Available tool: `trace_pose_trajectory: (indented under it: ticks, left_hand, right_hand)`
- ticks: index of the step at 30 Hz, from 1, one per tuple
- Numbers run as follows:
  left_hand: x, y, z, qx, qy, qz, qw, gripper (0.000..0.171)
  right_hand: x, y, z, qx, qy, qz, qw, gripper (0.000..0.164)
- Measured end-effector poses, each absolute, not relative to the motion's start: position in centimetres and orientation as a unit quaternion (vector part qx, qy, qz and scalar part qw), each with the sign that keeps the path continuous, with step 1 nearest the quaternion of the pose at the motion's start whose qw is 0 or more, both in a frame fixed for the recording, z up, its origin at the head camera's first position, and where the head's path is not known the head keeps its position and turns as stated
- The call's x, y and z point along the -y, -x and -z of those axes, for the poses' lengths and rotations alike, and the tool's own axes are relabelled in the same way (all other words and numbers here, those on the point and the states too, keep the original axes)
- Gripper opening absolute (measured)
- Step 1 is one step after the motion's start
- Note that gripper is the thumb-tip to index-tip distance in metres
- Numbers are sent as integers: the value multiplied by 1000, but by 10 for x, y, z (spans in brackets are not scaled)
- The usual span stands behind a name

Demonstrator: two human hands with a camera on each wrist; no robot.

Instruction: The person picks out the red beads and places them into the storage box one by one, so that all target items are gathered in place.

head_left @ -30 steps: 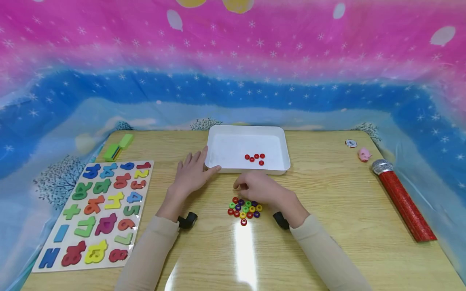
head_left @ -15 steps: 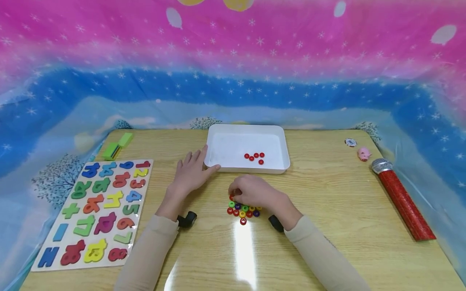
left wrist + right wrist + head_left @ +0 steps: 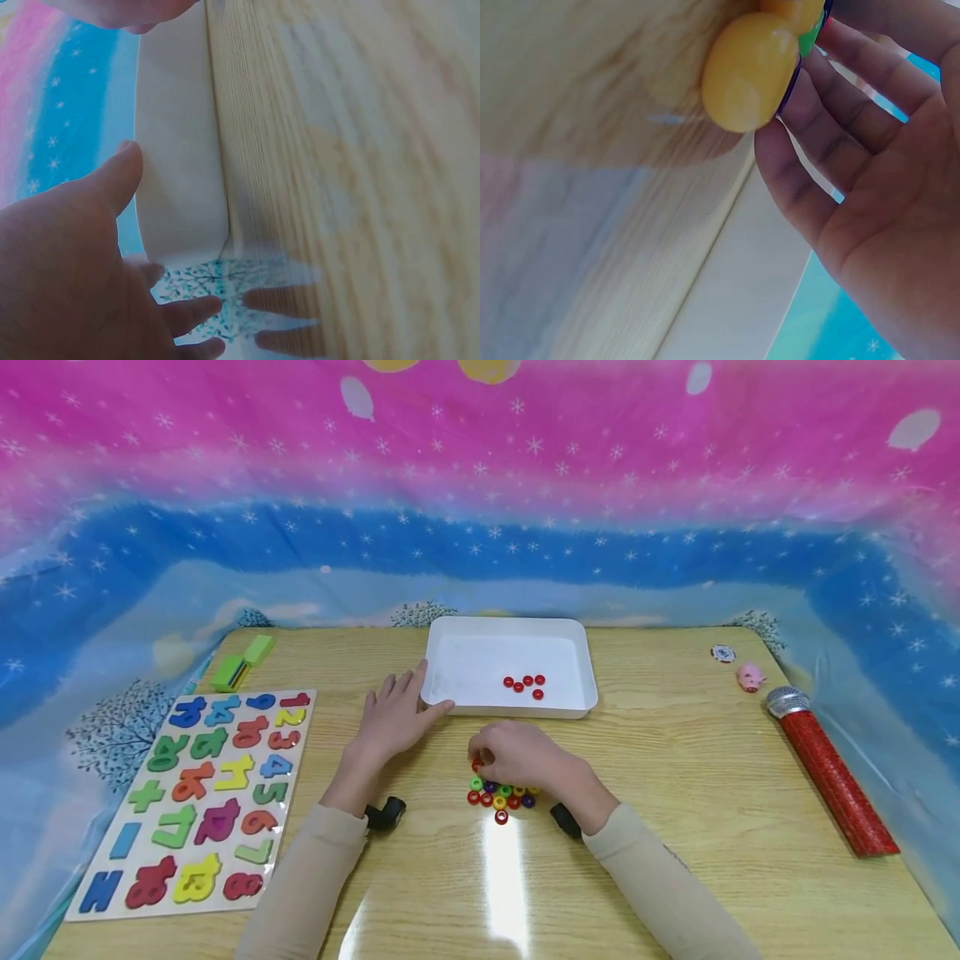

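Observation:
A white tray (image 3: 510, 712) lies at the back middle with several red beads (image 3: 528, 680) inside. My left hand (image 3: 393, 718) rests at its front-left corner, fingers spread and thumb at the rim. The left wrist view shows that thumb (image 3: 124, 172) against the tray's side wall (image 3: 180, 150). In front of the tray, my right hand (image 3: 525, 752) bends over a cluster of coloured ring beads (image 3: 500, 802), hiding some. A red bead (image 3: 476, 766) shows between its thumb and index finger. In the right wrist view, a yellow bead (image 3: 746, 71) sits close to the other fingers (image 3: 787, 172).
A number puzzle board (image 3: 225, 802) lies on the left, with green blocks (image 3: 243, 664) behind it. On the right are a red microphone (image 3: 832, 772), a pink pig figure (image 3: 750, 677) and a poker chip (image 3: 723, 653). A patterned cloth (image 3: 480, 552) surrounds the wooden table (image 3: 660, 735).
My right hand has come down and slightly left onto the upper-left part of the bead cluster, and the red bead there has shifted a little. The left hand stays at the tray.

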State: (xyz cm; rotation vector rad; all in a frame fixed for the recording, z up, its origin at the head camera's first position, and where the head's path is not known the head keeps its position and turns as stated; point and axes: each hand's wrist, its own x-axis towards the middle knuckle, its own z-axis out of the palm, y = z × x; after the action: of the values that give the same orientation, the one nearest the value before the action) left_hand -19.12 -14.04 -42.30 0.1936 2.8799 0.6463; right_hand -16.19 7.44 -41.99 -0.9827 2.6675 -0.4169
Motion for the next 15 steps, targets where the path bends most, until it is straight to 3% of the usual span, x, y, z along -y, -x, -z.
trace_pose_trajectory:
  ticks: [9, 15]
  left_hand:
    - [143, 191, 425, -970, -62, -217, 90, 87]
    - [142, 192, 427, -971, -63, -214, 89, 87]
  right_hand:
    - [-81, 169, 414, -919, 322, 176, 147, 4]
    - [-98, 179, 401, -925, 282, 228, 113, 3]
